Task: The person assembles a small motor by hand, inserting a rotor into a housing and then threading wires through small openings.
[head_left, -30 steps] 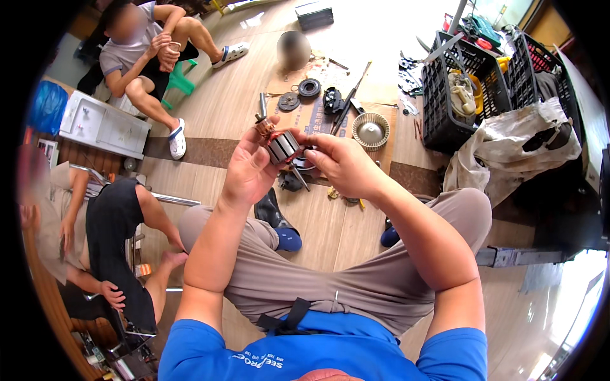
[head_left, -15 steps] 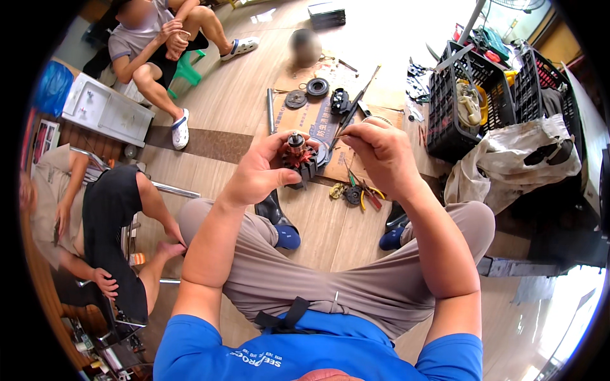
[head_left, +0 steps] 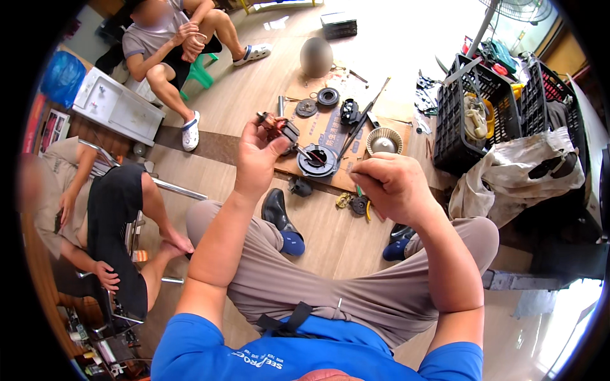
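My left hand [head_left: 255,162] is closed around a motor armature [head_left: 286,131] with reddish copper windings and a metal shaft; it is tilted, the shaft pointing down toward the right. Below the shaft, a round dark motor end cover [head_left: 317,166] lies on a cardboard sheet [head_left: 305,133]. My right hand [head_left: 397,185] is raised to the right, thumb and fingers pinched together. Whatever sits in that pinch is too small to make out. Just beyond it stands a ribbed, pale round cup [head_left: 384,141].
On the cardboard lie a black ring [head_left: 328,96], a grey disc [head_left: 306,108], a black housing [head_left: 349,112] and a long thin rod [head_left: 368,113]. Pliers [head_left: 368,211] lie nearer. Black crates [head_left: 467,127] and a stained cloth [head_left: 502,168] are right. Two people sit left.
The armature has gone from upright to tilted, its shaft now toward the lower right. My right hand has lowered slightly, and the thin strand at its fingertips no longer shows. The view has shifted slightly.
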The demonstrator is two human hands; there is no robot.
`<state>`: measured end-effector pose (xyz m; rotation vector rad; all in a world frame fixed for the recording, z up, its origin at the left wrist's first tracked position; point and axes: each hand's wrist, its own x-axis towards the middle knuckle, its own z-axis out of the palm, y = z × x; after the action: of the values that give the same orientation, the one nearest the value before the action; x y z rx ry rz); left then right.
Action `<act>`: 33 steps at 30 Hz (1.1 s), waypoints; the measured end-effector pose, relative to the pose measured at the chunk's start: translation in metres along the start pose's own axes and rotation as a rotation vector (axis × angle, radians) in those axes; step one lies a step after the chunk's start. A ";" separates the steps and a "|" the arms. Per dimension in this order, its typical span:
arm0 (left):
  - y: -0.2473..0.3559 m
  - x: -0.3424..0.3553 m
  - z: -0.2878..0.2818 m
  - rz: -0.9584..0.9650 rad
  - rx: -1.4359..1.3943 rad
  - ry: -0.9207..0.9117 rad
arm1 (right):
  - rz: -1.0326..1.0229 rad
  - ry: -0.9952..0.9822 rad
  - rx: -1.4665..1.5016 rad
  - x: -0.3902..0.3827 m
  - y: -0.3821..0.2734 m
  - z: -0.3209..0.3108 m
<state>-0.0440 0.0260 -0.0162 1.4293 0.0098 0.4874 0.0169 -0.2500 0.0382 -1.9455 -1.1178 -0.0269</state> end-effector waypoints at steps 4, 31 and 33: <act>0.010 0.008 -0.016 -0.203 -0.516 -0.047 | 0.067 0.014 -0.056 -0.003 0.016 -0.008; 0.027 -0.017 0.027 -0.176 -0.341 -0.571 | 0.475 -0.237 0.779 0.007 0.024 0.034; 0.029 -0.017 0.024 -0.202 -0.303 -0.586 | 0.495 -0.162 0.687 0.011 0.024 0.032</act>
<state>-0.0612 -0.0005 0.0107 1.2102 -0.3717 -0.1059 0.0284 -0.2259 0.0064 -1.5481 -0.5931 0.7013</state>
